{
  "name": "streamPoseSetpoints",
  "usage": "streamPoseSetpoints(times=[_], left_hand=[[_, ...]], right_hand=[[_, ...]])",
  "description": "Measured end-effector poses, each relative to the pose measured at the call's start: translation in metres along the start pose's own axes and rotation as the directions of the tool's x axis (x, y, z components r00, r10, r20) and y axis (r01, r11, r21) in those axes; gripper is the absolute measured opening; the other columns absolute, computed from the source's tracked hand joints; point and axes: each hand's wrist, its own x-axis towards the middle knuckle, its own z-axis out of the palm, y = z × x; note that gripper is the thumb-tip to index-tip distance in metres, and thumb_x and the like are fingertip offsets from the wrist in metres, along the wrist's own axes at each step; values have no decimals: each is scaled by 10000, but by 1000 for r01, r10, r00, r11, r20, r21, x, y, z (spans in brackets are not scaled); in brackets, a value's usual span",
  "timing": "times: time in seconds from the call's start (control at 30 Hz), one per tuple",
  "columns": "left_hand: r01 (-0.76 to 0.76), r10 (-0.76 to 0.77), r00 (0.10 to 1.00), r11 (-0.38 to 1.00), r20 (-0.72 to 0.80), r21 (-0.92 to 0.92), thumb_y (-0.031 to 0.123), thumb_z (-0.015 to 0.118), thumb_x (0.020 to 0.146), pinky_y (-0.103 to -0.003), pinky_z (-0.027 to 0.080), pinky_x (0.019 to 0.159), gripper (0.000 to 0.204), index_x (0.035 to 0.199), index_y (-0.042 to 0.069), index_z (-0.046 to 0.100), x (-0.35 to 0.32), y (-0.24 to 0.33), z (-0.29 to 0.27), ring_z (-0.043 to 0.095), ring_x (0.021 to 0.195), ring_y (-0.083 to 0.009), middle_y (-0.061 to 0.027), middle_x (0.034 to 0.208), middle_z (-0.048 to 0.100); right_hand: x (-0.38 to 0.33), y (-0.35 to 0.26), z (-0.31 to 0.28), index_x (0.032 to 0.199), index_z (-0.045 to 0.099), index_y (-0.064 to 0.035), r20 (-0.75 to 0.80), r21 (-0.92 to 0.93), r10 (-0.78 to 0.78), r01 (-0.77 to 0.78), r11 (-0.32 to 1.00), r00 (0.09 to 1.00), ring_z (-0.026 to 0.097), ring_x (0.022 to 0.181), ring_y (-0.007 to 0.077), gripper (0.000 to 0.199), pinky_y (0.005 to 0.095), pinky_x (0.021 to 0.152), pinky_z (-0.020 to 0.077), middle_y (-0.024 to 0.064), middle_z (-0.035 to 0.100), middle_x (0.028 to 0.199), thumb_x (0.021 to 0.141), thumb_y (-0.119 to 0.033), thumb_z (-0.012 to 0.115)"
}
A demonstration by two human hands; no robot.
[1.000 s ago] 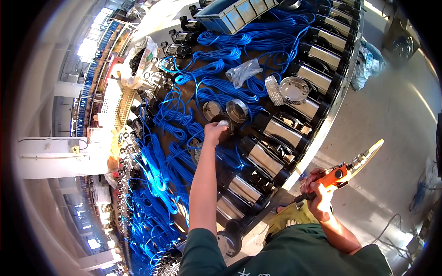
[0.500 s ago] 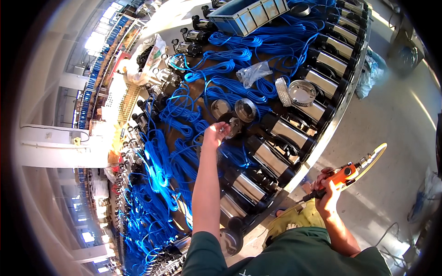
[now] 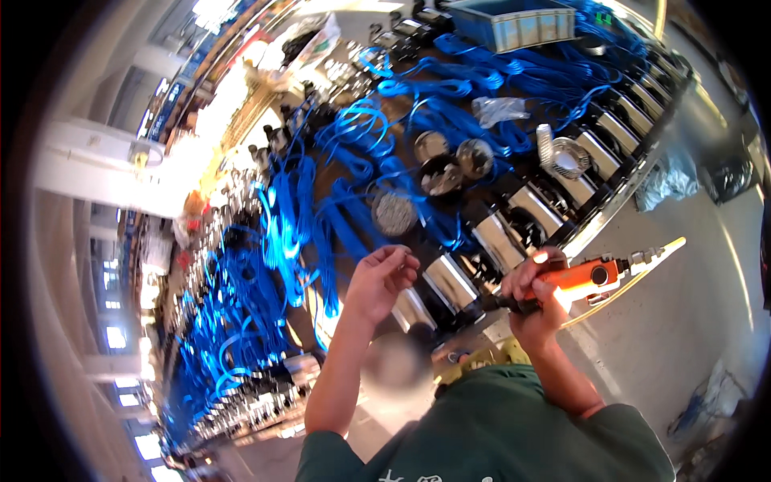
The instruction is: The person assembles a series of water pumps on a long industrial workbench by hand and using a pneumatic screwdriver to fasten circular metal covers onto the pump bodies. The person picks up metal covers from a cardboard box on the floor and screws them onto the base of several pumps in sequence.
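My right hand is wrapped round an orange air screwdriver, whose dark tip points left toward the table edge. A pale yellow hose runs from its fitting. My left hand is raised above the near side of the table with fingertips pinched together; whatever they hold is too small to name. Close to it lie steel-bodied pumps with black ends. Just beyond it sits a round dish of small grey parts. Farther back are a dark round dish and a shallow metal cup.
Bundled blue cables cover much of the table. More pumps line its right edge. A perforated metal strainer, a clear plastic bag and a blue crate are farther back. Plastic bags lie on the floor at right.
My left hand has drawn back from the round dishes toward my body, fingers pinched. My right hand has brought the screwdriver left and up, nearer the pumps. The view has shifted.
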Motion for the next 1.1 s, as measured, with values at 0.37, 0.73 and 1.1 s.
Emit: streamPoseSetpoints(times=[0.37, 0.73, 1.1], left_hand=[[-122, 110, 993, 907, -52, -403, 133, 596, 922, -204, 376, 495, 203, 1055, -18, 626, -152, -50, -35, 513, 663, -109, -69, 826, 618], [-165, 125, 985, 884, -120, -437, 136, 588, 930, -194, 360, 475, 203, 1039, -32, 622, -173, -64, -57, 513, 651, -116, -91, 835, 624], [-198, 199, 964, 980, -174, 27, 193, 617, 928, -191, 304, 437, 219, 897, -19, 665, -153, -64, -59, 429, 490, -49, -8, 635, 565]], right_hand=[[-67, 54, 107, 1072, 439, -12, 437, 65, 68, -107, 992, 897, 507, 563, 162, 331, 341, 576, 464, 87, 535, 727, 746, -4, 500], [-85, 72, 113, 1080, 442, -17, 477, 46, 137, -180, 983, 868, 498, 563, 163, 326, 340, 576, 456, 91, 526, 727, 757, 18, 473], [-74, 79, 89, 1109, 442, -15, 552, 38, 116, -164, 986, 825, 500, 583, 157, 340, 338, 595, 458, 80, 524, 765, 773, -43, 489]])
